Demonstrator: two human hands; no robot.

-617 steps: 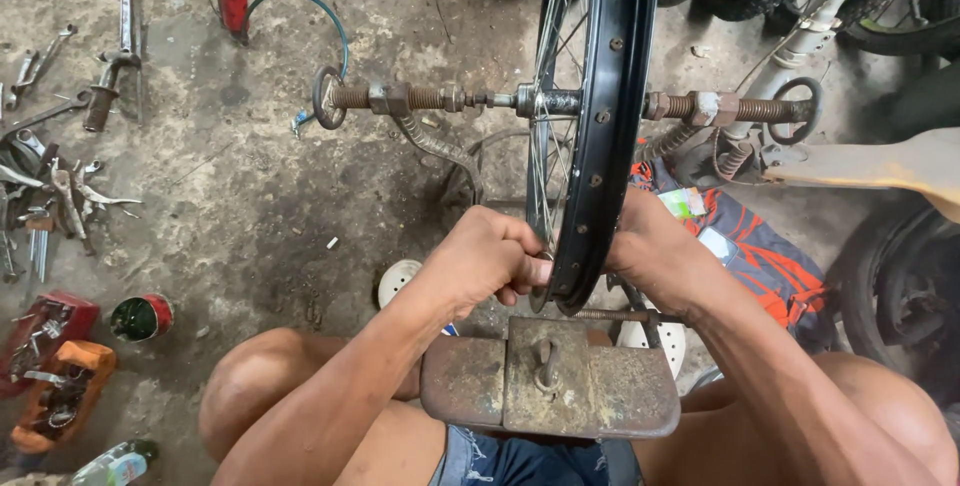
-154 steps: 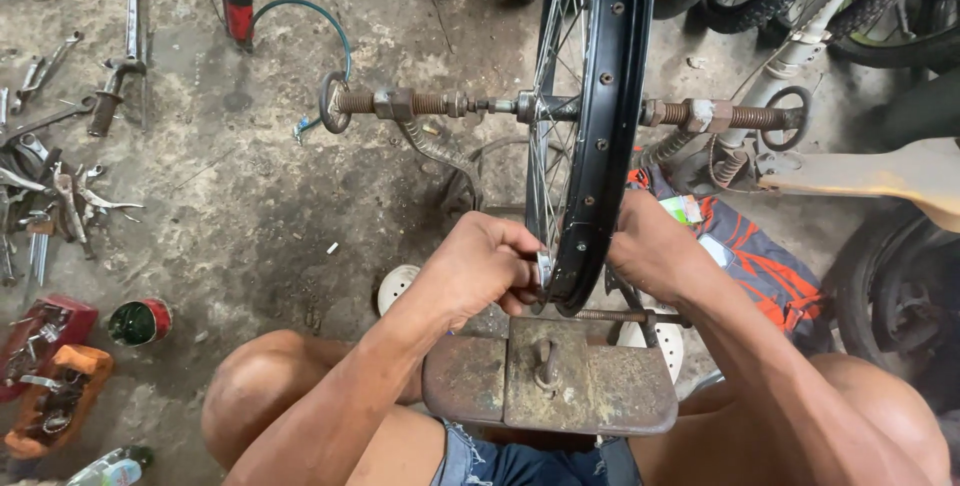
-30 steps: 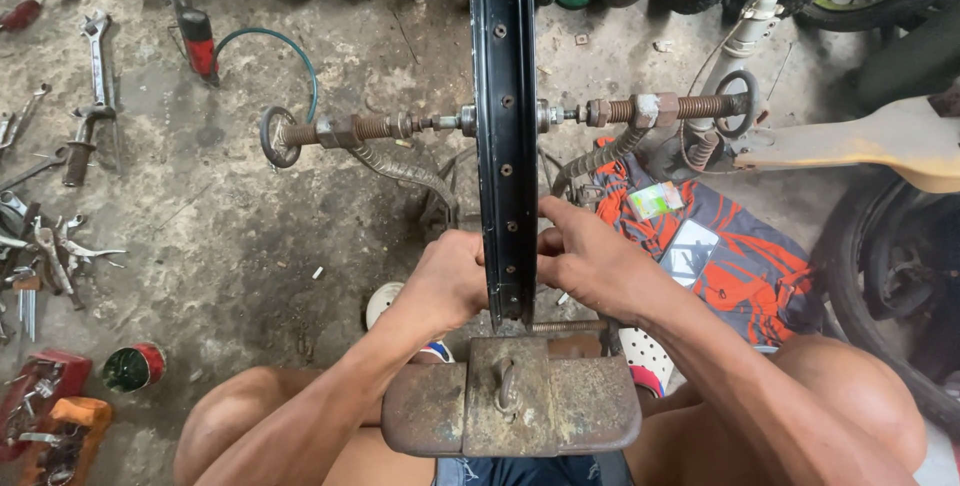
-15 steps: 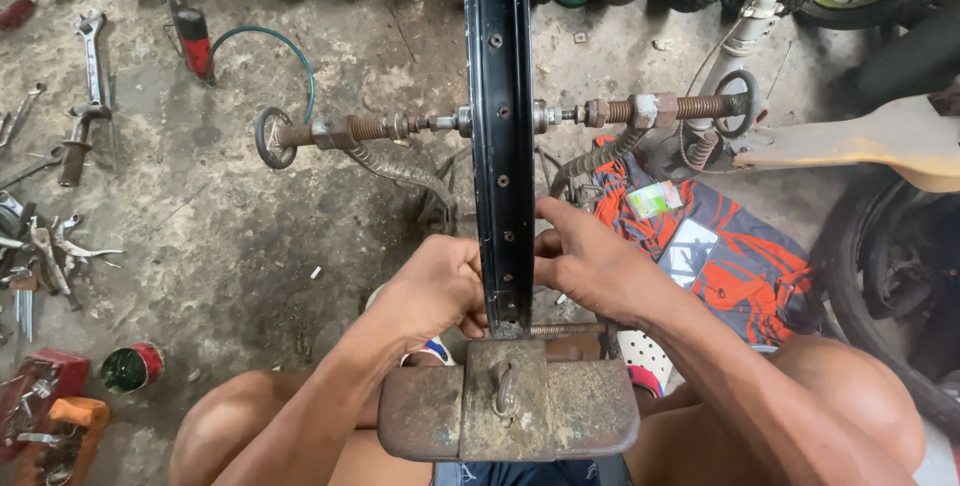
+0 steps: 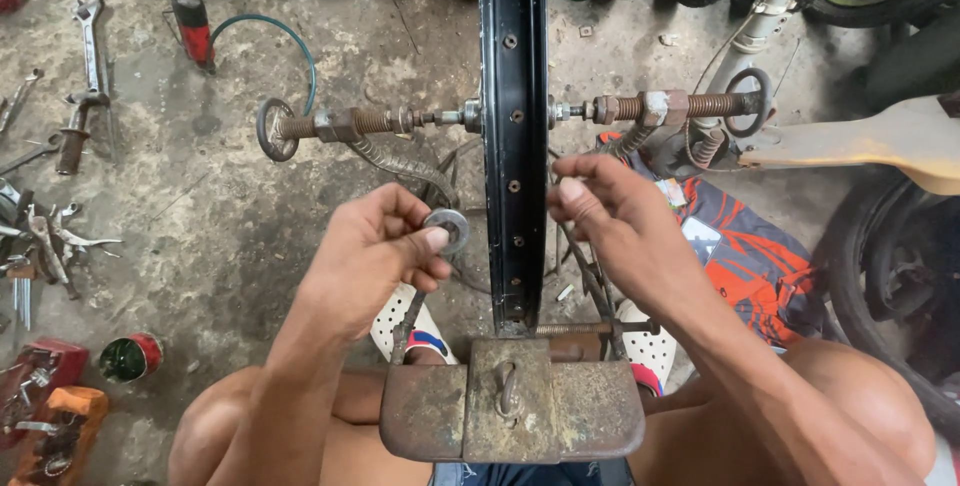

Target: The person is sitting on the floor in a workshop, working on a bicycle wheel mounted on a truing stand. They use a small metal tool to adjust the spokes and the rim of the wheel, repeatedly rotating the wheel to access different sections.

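The black rim stands edge-on in the rusty stand, its axle held crosswise. The left hand is just left of the rim, fingers pinching a small round spoke tool. The right hand hangs just right of the rim, fingers loosely open, holding nothing. Wrenches lie on the floor well to the left.

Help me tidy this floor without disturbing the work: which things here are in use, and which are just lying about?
In use:
- black spoked wheel rim on the rusty threaded stand
- small round metal spoke tool, held in the left hand
- right hand, open beside the rim
- rusty metal base plate

Lying about:
- steel wrenches
- small red-and-green tin
- orange tool
- red-handled tool with green hose
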